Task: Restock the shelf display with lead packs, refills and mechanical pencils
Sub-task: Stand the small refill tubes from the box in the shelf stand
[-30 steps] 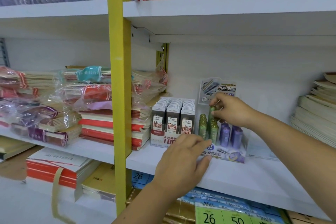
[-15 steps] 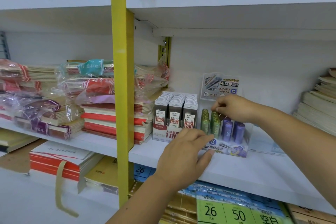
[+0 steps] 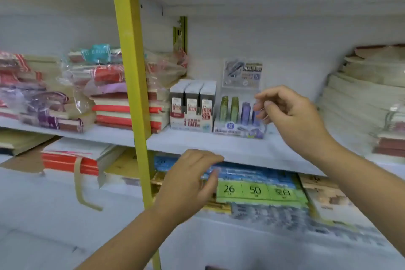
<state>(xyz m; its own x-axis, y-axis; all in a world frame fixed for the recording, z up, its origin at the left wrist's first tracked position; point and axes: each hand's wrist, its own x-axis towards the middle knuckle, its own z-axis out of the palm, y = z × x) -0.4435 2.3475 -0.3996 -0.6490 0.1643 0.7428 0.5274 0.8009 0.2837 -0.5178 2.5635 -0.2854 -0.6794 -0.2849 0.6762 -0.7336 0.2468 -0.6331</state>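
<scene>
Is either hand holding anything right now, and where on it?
The left hand holds nothing, its fingers relaxed by the shelf edge. The right hand curls its fingers at the top of the rightmost purple tube; blur hides whether they pinch it.

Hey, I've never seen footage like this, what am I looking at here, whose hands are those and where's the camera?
No machine here: a person wears a camera on the head, looking down at a shop shelf. The left hand is at the shelf's front edge; the right hand is in front of a clear display tray of green tubes and purple tubes. Left of it stands a box of grey lead packs, then notebook stacks. Both hands seem empty, though the picture is blurred.
</scene>
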